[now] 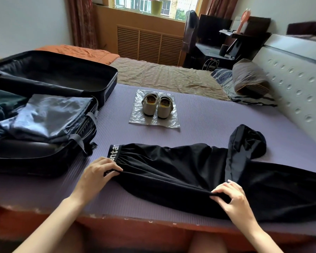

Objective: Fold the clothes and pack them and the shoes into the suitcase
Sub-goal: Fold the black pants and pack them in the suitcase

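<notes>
On the bed, a ribbed purple mat (208, 114) covers the near part, and a wrinkled brown sheet (162, 75) lies behind it. A padded grey headboard (292, 83) runs along the right side. At the far wall a slatted wooden radiator cover (150, 44) stands under the window, with a dark desk (217, 46) to its right.

An open black suitcase (108, 79) lies on the left of the mat. Its near half holds folded clothes, with a shiny grey-blue garment (49, 114) on top.

Black trousers (171, 170) lie flat across the front of the mat, waistband to the left, just beside the suitcase. One leg end is turned back near the right. The left hand (98, 172) pinches the near corner of the waistband, and the right hand (232, 198) pinches the near edge of the cloth further along the leg.

A striped round pillow (248, 79) rests against the headboard. Between suitcase and pillow, a pair of pale shoes (157, 105) stands on a clear plastic bag (135, 117), apart from the trousers.

The left part of the suitcase and the right end of the trousers are cut off by the frame. Only part of the waistband lettering is readable.
</notes>
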A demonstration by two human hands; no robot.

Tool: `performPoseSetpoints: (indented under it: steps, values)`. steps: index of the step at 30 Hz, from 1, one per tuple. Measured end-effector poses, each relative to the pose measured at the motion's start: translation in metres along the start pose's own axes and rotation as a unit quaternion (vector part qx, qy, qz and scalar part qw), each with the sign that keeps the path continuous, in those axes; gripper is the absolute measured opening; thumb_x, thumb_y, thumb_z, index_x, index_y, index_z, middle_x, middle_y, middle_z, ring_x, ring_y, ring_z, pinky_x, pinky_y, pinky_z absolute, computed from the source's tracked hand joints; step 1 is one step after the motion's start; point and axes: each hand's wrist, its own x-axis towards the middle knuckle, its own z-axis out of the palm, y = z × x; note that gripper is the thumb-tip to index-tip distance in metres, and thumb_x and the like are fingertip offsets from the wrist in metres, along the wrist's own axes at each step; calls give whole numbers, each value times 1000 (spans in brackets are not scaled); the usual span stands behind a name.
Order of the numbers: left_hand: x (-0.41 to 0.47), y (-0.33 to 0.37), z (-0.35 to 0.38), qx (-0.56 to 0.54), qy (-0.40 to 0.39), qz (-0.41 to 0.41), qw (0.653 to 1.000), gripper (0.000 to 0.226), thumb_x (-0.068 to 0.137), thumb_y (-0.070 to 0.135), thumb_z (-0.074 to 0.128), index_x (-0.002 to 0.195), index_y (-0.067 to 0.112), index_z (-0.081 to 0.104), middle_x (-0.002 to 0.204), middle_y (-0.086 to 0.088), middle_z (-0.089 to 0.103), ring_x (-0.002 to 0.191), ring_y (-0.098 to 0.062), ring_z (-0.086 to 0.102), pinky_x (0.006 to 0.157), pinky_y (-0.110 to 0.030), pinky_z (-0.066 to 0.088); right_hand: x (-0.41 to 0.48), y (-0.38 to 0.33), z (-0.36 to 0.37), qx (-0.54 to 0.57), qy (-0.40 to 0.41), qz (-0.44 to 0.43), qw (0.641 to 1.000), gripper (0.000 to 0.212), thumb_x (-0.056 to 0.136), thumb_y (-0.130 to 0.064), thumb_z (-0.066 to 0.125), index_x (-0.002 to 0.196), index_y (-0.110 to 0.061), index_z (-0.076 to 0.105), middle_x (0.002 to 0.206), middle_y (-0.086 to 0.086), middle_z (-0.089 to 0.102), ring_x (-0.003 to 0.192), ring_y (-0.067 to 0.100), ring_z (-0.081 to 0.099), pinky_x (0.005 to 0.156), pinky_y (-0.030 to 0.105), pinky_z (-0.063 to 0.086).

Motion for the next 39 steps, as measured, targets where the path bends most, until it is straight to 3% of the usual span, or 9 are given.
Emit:
performPoseSetpoints:
  steps: [4, 9, 13, 17, 21, 24, 28, 33, 39]
  values:
    - [-10, -10, 10, 36, -57, -2, 998, 26, 64, 12, 85, 77, 30, 72, 83, 22, 61, 85, 1, 56, 77, -23, 48, -21, 2, 14, -16, -47, -4, 999, 12, 72, -42, 65, 83, -37, 63, 80, -23, 57, 84, -5, 53, 108, 15, 23]
    - [-11, -11, 8, 47, -78, 21, 996, 25, 64, 13, 84, 81, 27, 72, 86, 22, 60, 89, 0, 53, 80, -24, 49, -29, 2, 17, -25, -53, -3, 998, 21, 74, -50, 61, 89, -35, 65, 86, -23, 55, 90, -7, 52, 110, 22, 24]
    - [-10, -3, 4, -32, -46, -42, 998, 7, 76, 29, 71, 82, 30, 74, 96, 21, 59, 102, 1, 48, 89, -8, 34, -36, 2, 15, -23, -65, -10, 998, 34, 71, -59, 63, 93, -34, 68, 90, -22, 55, 95, -7, 51, 112, 24, 21]
    - [-5, 1, 8, -28, -54, -98, 993, 17, 78, 22, 74, 72, 36, 67, 95, 15, 58, 99, -11, 51, 88, -19, 33, -35, -2, 19, -16, -44, -2, 999, 16, 73, -46, 65, 85, -37, 59, 82, -23, 55, 86, -6, 52, 111, 26, 24]
    - [-2, 5, 10, -26, -71, -131, 989, 25, 76, 19, 77, 68, 38, 62, 95, 6, 59, 99, -14, 50, 83, -16, 30, -33, -4, 22, -14, -36, 24, 999, 20, 66, -28, 74, 76, -33, 57, 75, -22, 54, 79, -4, 52, 110, 22, 23]
    - [2, 4, 13, -24, -28, -169, 985, 9, 80, 18, 73, 84, 24, 69, 103, -2, 55, 106, -20, 51, 92, -25, 34, -40, -2, 24, -30, -47, 10, 998, 20, 67, -27, 75, 77, -31, 58, 78, -21, 52, 83, -4, 51, 111, 23, 23]
    - [16, 5, 18, -28, 4, -320, 947, 49, 84, 18, 68, 128, 5, 51, 129, -20, 46, 118, -35, 48, 101, -42, 35, -46, -4, 32, -17, -29, 36, 999, 40, 63, -11, 85, 77, -32, 55, 96, -21, 55, 101, 4, 53, 112, 23, 22]
    - [32, 2, 22, -97, -2, -402, 911, 59, 79, 20, 74, 129, 2, 48, 129, -18, 55, 120, -32, 50, 100, -39, 37, -46, -11, 32, -6, -44, 1, 999, 55, 64, 1, 81, 74, -35, 40, 131, -9, 57, 127, -1, 45, 116, 28, 17]
    - [39, 7, 12, -91, 84, -356, 926, 54, 72, -1, 75, 121, 1, 54, 119, -19, 60, 111, -32, 55, 96, -35, 39, -37, -19, 35, 16, -81, 16, 996, 53, 69, -5, 80, 73, -37, 39, 132, -16, 54, 129, -3, 43, 117, 20, 8]
